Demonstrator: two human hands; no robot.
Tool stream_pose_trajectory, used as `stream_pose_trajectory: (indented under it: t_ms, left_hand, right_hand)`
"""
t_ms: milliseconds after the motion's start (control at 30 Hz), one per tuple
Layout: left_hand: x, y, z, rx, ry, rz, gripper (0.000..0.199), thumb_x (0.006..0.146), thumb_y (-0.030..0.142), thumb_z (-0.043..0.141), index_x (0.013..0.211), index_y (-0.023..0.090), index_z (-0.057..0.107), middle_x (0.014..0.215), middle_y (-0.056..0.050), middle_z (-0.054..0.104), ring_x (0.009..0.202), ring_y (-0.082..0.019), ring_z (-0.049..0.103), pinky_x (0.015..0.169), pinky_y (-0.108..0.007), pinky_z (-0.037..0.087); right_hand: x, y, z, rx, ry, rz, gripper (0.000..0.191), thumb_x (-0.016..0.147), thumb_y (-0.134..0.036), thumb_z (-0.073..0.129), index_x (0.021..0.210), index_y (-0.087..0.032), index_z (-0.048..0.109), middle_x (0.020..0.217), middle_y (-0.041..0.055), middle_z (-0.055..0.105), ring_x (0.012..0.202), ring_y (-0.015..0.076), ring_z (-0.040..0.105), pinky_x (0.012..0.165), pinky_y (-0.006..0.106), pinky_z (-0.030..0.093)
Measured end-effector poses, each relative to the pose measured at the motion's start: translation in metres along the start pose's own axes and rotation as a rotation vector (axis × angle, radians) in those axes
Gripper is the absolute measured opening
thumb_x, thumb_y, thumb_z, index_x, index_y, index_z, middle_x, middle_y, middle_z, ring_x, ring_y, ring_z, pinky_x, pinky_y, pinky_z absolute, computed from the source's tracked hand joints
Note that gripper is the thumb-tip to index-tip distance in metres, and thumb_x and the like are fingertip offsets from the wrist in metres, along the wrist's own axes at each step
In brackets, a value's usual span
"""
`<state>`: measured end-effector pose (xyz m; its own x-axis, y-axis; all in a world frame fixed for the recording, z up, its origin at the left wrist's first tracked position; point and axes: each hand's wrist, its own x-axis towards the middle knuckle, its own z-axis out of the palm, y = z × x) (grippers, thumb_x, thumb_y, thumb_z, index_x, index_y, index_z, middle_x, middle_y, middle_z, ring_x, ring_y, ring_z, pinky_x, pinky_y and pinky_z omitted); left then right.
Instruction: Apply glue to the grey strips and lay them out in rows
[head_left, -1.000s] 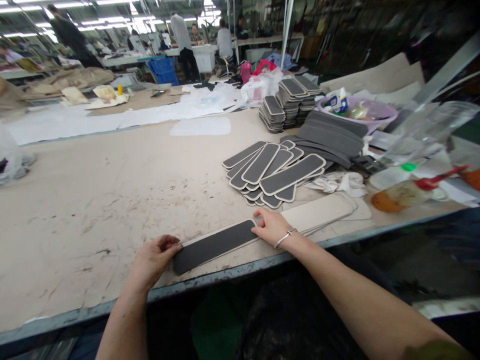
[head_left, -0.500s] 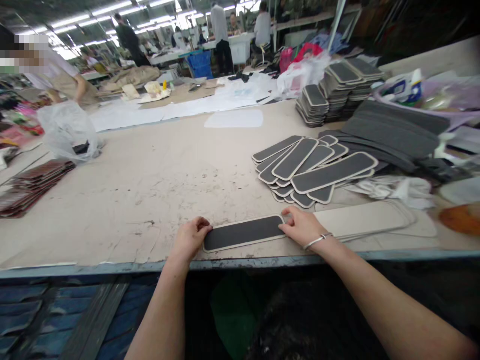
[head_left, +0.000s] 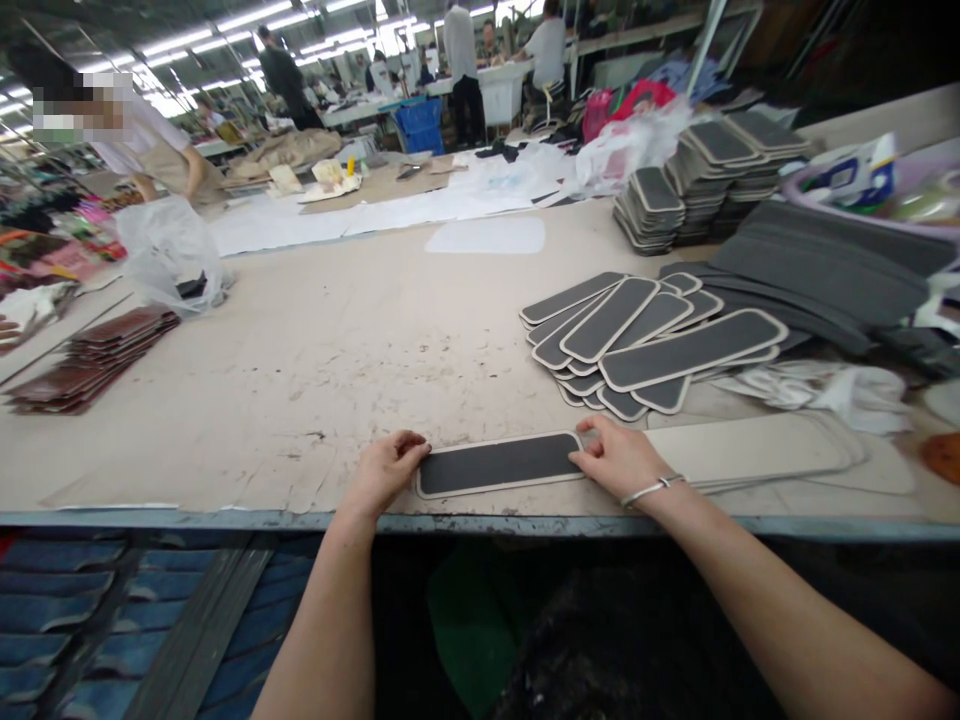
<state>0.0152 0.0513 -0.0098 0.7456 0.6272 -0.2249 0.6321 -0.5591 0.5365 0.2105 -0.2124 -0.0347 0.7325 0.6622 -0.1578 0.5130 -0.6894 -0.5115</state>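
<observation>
A long dark grey panel with a pale border and rounded corners (head_left: 501,466) lies near the table's front edge. My left hand (head_left: 391,468) pinches its left end between thumb and fingers. At the opposite end, my right hand (head_left: 616,458), with a bracelet on the wrist, is closed on the panel's corner edge. Several matching panels (head_left: 694,350) are fanned out in a loose pile beyond my right hand. Long cream blanks (head_left: 750,450) lie to the right, partly under my right wrist.
Stacks of finished-looking panels (head_left: 652,210) stand at the back right beside dark grey sheets (head_left: 817,260). Brown folded pieces (head_left: 97,360) and a clear plastic bag (head_left: 176,255) are at the left. A co-worker (head_left: 161,150) bends over the table's far left side.
The camera view has turned slightly left, so the scene sits further right. Both hands keep their hold on the panel, which lies in nearly the same place.
</observation>
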Motion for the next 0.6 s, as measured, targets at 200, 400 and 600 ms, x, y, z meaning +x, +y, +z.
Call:
stream_pose_trajectory:
  t_ms: [200, 400, 600]
  left_hand:
    - [-0.001, -0.002, 0.003, 0.047, -0.014, -0.027, 0.032, 0.073, 0.032, 0.056, 0.102, 0.018, 0.061, 0.076, -0.001, 0.067, 0.073, -0.016, 0.061, 0.066, -0.025, 0.043]
    - [0.006, 0.002, 0.009, 0.261, 0.007, -0.052, 0.024, 0.076, 0.034, 0.051, 0.092, 0.021, 0.063, 0.083, -0.003, 0.068, 0.078, -0.019, 0.061, 0.065, -0.026, 0.040]
    - [0.008, 0.004, 0.011, 0.376, -0.008, -0.066, 0.022, 0.078, 0.036, 0.045, 0.087, 0.024, 0.061, 0.081, -0.003, 0.067, 0.077, -0.021, 0.060, 0.062, -0.027, 0.038]
  right_hand:
    - [-0.001, -0.002, -0.001, 0.024, 0.004, 0.016, 0.030, 0.074, -0.023, 0.063, 0.101, -0.018, 0.053, 0.061, -0.0048, 0.062, 0.065, 0.0157, 0.060, 0.061, 0.025, 0.037]
    - [-0.002, -0.004, 0.000, 0.043, 0.017, 0.019, 0.031, 0.073, -0.020, 0.063, 0.103, -0.016, 0.054, 0.062, -0.0041, 0.062, 0.065, 0.0155, 0.059, 0.062, 0.025, 0.037]
    - [-0.001, -0.004, 0.002, 0.028, 0.026, 0.024, 0.029, 0.073, -0.019, 0.063, 0.101, -0.016, 0.055, 0.064, -0.0029, 0.063, 0.064, 0.0155, 0.058, 0.061, 0.025, 0.035]
